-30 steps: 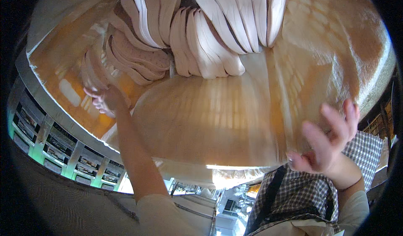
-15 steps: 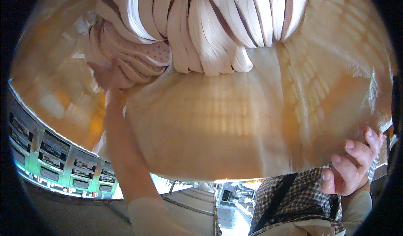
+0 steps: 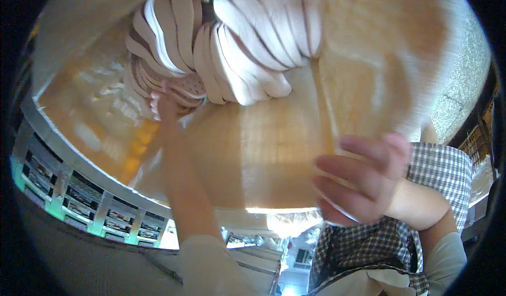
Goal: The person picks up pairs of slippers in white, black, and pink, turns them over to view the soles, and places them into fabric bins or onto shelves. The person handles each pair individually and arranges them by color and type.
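Observation:
Flat, pale pinkish-beige pieces that look like shoe insoles stand on edge in overlapping rows. They rest on a shiny yellow-brown sheet covering the work surface. At the left of the rows, an insole with small holes shows its face. My left hand reaches up to the stack beside it, fingers curled against the insole edges; blur hides the exact grip. My right hand, smeared by motion, hovers over the near right edge of the surface. Its fingers are bent but apart, and nothing shows in them.
The surface's near edge curves across in front of me. A checked apron hangs below it at the right. At the lower left is a row of dark panels with green edging. Speckled floor shows beyond the right side.
My right hand has swung left from the right side, over the near edge. My left hand has moved right, onto the insoles at the stack's left end. The whole view has shifted.

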`<state>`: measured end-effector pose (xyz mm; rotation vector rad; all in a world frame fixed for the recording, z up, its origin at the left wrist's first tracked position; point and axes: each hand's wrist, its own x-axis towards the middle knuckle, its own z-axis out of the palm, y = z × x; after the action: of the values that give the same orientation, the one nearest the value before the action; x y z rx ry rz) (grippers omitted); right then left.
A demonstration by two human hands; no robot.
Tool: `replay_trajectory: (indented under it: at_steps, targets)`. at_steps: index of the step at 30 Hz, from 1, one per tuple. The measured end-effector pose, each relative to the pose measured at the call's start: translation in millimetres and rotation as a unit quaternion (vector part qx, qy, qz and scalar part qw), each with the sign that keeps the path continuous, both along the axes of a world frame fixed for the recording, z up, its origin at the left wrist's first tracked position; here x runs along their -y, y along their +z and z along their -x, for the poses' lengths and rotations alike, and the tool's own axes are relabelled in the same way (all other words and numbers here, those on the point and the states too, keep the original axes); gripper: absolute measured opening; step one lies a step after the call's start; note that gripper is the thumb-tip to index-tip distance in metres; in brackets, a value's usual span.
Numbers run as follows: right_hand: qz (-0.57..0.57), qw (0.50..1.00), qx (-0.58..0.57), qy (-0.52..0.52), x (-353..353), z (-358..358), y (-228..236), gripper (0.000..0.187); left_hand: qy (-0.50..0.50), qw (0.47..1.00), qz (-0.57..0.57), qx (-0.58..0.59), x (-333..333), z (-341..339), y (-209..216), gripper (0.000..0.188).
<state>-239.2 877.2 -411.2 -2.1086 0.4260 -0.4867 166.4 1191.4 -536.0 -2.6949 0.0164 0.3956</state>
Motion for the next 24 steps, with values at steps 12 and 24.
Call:
replay_trajectory:
  at_steps: [12, 24]
  targets:
    - [-0.178, 0.964, 0.009, 0.199, 134.4, 97.1, 54.4, 0.023, -0.277, 0.893, 0.343, -0.091, 291.2, 369.8, 234.0, 0.067]
    - [-0.136, 0.936, -0.322, -0.044, 203.1, 380.4, 97.6, 0.02, -0.47, 0.813, 0.319, 0.125, 299.0, 404.3, 468.2, 0.07]
